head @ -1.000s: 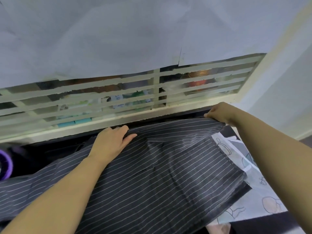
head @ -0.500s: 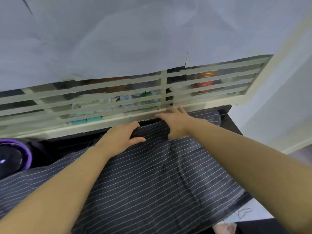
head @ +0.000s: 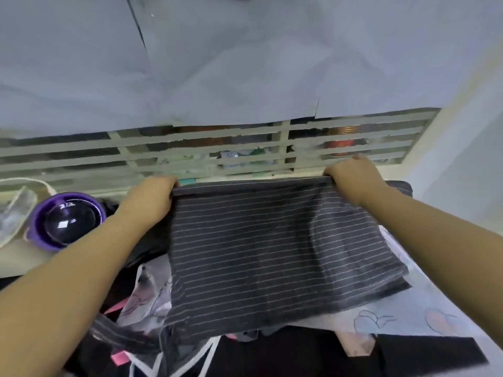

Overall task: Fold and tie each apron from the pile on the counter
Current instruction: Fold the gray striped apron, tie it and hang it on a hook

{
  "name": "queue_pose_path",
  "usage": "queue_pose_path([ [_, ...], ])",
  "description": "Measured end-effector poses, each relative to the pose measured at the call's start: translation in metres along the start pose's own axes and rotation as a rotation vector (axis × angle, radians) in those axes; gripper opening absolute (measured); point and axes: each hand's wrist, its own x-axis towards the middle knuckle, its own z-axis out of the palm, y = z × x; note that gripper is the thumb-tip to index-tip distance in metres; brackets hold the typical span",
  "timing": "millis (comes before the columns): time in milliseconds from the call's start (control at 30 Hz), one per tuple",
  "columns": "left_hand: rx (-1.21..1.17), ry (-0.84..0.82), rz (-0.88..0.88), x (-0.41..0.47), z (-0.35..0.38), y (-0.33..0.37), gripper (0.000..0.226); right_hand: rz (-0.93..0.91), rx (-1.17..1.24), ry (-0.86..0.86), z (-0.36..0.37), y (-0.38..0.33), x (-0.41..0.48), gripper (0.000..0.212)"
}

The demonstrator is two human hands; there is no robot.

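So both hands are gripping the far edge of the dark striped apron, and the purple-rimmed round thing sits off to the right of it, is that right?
Not quite. The purple-rimmed round thing sits to the left of the striped apron, beside the left forearm, not to the right. The head view shows this. The rest holds: the left hand and the right hand both grip the apron's far edge.

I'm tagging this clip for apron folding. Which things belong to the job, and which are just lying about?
Job: striped apron, gripped at its top corners by the left hand and right hand; printed apron under it.
Lying about: purple container; window grille; paper over the window.
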Motion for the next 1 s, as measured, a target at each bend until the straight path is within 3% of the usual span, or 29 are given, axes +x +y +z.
queue_pose_path([
  [67,-0.022,0.234,0.052,-0.02,-0.009,-0.001,0.026,-0.001,0.043,0.136,-0.008,0.007,-0.021,0.017],
  [133,0.009,0.337,0.139,-0.046,-0.006,0.001,0.034,-0.026,0.07,0.25,-0.009,0.012,-0.049,0.021],
  [200,0.056,0.303,0.251,-0.078,0.01,-0.001,0.042,-0.048,0.098,0.274,0.004,0.01,-0.083,0.027],
  [300,0.128,0.162,0.399,-0.116,0.043,-0.004,0.052,-0.056,0.114,0.106,0.04,-0.009,-0.135,0.031],
  [467,0.117,-0.017,0.361,-0.145,0.08,-0.006,0.065,-0.067,0.06,-0.132,0.059,-0.029,-0.172,0.033],
  [500,0.144,-0.005,0.412,-0.149,0.084,-0.008,0.068,-0.073,0.045,-0.135,0.058,-0.026,-0.172,0.033],
  [633,0.228,0.087,0.612,-0.16,0.089,-0.018,0.081,-0.154,0.055,0.176,0.065,-0.01,-0.185,0.016],
  [767,0.255,-0.185,0.584,-0.178,0.096,-0.012,0.057,-0.097,-0.052,-0.079,0.082,-0.005,-0.212,0.021],
  [833,0.251,-0.347,0.527,-0.182,0.095,-0.007,0.051,-0.043,-0.153,-0.338,0.085,-0.006,-0.216,0.024],
  [933,0.247,-0.398,0.522,-0.182,0.09,-0.001,0.042,-0.002,-0.211,-0.589,0.08,-0.012,-0.217,0.031],
  [1000,0.243,-0.345,0.541,-0.177,0.087,0.0,0.055,0.08,-0.168,-0.744,0.078,-0.015,-0.211,0.041],
])
